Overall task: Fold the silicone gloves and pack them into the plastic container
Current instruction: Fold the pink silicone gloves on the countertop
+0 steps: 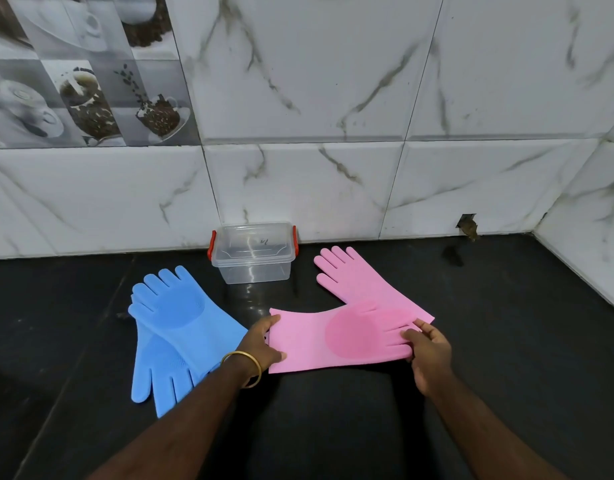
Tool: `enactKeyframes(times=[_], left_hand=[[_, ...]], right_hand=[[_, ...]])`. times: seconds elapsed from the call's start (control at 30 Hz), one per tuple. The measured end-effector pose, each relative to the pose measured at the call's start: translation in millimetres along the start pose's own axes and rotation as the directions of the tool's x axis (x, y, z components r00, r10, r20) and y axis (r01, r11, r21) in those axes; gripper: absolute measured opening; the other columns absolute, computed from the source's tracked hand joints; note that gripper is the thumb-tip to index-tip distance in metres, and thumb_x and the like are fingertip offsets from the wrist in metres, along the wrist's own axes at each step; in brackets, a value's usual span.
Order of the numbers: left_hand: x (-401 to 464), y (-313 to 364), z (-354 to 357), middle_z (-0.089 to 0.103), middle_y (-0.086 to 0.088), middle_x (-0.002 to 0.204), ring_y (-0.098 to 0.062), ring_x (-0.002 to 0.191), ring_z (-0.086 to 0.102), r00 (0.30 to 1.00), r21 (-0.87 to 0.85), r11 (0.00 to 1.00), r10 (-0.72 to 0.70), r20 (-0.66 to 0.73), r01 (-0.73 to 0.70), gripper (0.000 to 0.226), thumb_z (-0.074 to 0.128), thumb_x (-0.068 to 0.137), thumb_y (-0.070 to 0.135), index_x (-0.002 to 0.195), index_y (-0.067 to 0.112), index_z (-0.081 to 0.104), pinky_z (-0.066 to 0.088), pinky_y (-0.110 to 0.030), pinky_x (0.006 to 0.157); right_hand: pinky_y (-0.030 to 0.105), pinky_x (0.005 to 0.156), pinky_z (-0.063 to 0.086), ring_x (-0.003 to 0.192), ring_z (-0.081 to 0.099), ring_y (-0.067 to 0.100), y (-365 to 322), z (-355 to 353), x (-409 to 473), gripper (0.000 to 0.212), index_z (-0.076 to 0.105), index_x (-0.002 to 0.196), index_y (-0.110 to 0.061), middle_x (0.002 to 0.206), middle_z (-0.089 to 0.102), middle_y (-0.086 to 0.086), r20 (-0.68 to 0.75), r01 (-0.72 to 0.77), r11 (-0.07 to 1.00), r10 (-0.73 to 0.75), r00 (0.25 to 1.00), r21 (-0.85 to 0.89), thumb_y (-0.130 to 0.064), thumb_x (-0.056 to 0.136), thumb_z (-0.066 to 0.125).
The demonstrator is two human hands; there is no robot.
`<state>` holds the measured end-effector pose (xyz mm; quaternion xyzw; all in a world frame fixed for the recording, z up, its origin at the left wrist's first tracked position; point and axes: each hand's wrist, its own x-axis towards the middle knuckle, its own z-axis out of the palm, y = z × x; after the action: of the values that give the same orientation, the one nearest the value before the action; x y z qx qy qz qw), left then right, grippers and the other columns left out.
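Note:
A pink silicone glove [336,337] lies sideways on the black counter, cuff to the left, fingers to the right. My left hand [264,344] pinches its cuff edge. My right hand [428,355] grips its fingertips. A second pink glove [354,275] lies flat behind it, fingers pointing away, partly covered by the first. Two blue gloves lie crossed on the left: one [181,306] with fingers pointing away, the other [163,372] with fingers toward me. A clear plastic container [253,268] with red side clips stands open against the wall, nothing inside.
The black counter [506,341] ends at a marble-tiled wall [333,185] at the back and on the right. A small hole [467,226] shows in the wall at counter level, right of the container. A gold bangle [245,367] is on my left wrist.

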<state>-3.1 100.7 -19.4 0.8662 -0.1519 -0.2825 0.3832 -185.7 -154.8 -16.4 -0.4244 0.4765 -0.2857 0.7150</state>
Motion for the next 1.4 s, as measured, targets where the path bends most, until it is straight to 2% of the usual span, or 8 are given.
enactKeyframes(times=[0.3, 0.43, 0.53, 0.77, 0.93, 1.1, 1.23, 1.4], left_hand=[[2.2, -5.1, 8.6, 0.021, -0.001, 0.155, -0.021, 0.136, 0.038, 0.996, 0.276, 0.960, 0.067, -0.060, -0.048, 0.090, 0.081, 0.073, 0.035, 0.147, 0.022, 0.031, 0.039, -0.033, 0.110], [-5.9, 3.9, 11.3, 0.027, 0.004, 0.154, -0.021, 0.138, 0.033, 0.953, 0.559, 0.817, 0.267, -0.146, -0.143, 0.074, 0.070, 0.075, 0.053, 0.140, 0.032, 0.042, 0.037, -0.036, 0.111], [-7.2, 10.2, 16.5, 0.033, 0.007, 0.151, -0.016, 0.136, 0.034, 0.944, 0.593, 0.745, 0.320, 0.085, -0.306, 0.063, 0.065, 0.082, 0.050, 0.140, 0.033, 0.046, 0.034, -0.032, 0.112], [-2.1, 16.3, 20.5, 0.039, 0.007, 0.146, -0.015, 0.134, 0.035, 0.936, 0.564, 0.747, 0.264, 0.235, -0.352, 0.057, 0.065, 0.087, 0.038, 0.140, 0.032, 0.046, 0.032, -0.032, 0.114], [0.2, 14.7, 18.6, 0.038, 0.009, 0.147, -0.014, 0.135, 0.035, 0.936, 0.544, 0.762, 0.259, 0.240, -0.351, 0.056, 0.066, 0.085, 0.041, 0.137, 0.036, 0.047, 0.032, -0.032, 0.114], [3.4, 20.5, 15.2, 0.036, 0.008, 0.148, -0.015, 0.135, 0.035, 0.934, 0.564, 0.751, 0.213, 0.287, -0.345, 0.057, 0.066, 0.084, 0.042, 0.136, 0.037, 0.044, 0.033, -0.034, 0.115], [4.7, 25.4, 15.0, 0.033, 0.008, 0.148, -0.016, 0.134, 0.035, 0.933, 0.584, 0.740, 0.169, 0.318, -0.334, 0.060, 0.067, 0.082, 0.041, 0.136, 0.036, 0.042, 0.034, -0.034, 0.113], [6.4, 32.9, 13.9, 0.031, 0.004, 0.148, -0.019, 0.134, 0.034, 0.927, 0.624, 0.704, 0.136, 0.348, -0.338, 0.064, 0.069, 0.081, 0.040, 0.137, 0.034, 0.039, 0.035, -0.035, 0.113]], right_hand=[[0.037, 0.079, 0.055, 0.092, 0.065, 0.021, -1.1, -13.8, 11.2, 0.041, 0.060, 0.120, -0.011, 0.107, 0.068, 0.010, -0.102, 0.159, 0.931, -0.203, 0.974, -0.329, -0.012, 0.081, 0.075], [0.049, 0.100, 0.045, 0.117, 0.053, 0.035, -15.1, -13.9, 32.1, 0.054, 0.055, 0.132, -0.015, 0.127, 0.058, 0.017, -0.077, 0.152, 0.591, -0.343, 0.936, -0.792, -0.037, 0.084, 0.069], [0.051, 0.104, 0.037, 0.130, 0.040, 0.042, -27.3, -11.3, 51.4, 0.070, 0.042, 0.145, -0.013, 0.141, 0.046, 0.019, -0.031, 0.087, 0.381, -0.293, 0.955, -0.920, -0.044, 0.086, 0.063], [0.035, 0.089, 0.042, 0.108, 0.058, 0.033, -50.7, 4.5, 83.1, 0.032, 0.072, 0.102, -0.017, 0.115, 0.064, 0.015, -0.039, -0.013, 0.240, -0.103, 0.994, -0.971, -0.036, 0.077, 0.064], [0.031, 0.062, 0.044, 0.063, 0.053, 0.024, -66.9, 17.2, 86.6, 0.021, 0.060, 0.058, -0.009, 0.064, 0.059, 0.008, 0.103, 0.182, 0.468, -0.190, 0.976, -0.865, -0.015, 0.077, 0.068], [0.030, 0.069, 0.046, 0.087, 0.057, 0.023, -96.2, 41.1, 81.7, 0.022, 0.063, 0.105, -0.007, 0.099, 0.062, 0.010, 0.153, 0.233, 0.799, -0.178, 0.972, -0.554, -0.011, 0.085, 0.070], [0.029, 0.070, 0.046, 0.094, 0.057, 0.022, -123.9, 58.4, 81.2, 0.025, 0.065, 0.114, -0.004, 0.109, 0.064, 0.012, 0.149, 0.234, 0.856, -0.186, 0.971, -0.461, -0.006, 0.089, 0.065], [0.033, 0.077, 0.050, 0.068, 0.046, 0.013, -156.5, 79.7, 75.7, 0.028, 0.068, 0.119, -0.005, 0.096, 0.061, 0.005, 0.152, 0.065, 0.915, -0.004, 0.988, -0.399, -0.003, 0.093, 0.057]])
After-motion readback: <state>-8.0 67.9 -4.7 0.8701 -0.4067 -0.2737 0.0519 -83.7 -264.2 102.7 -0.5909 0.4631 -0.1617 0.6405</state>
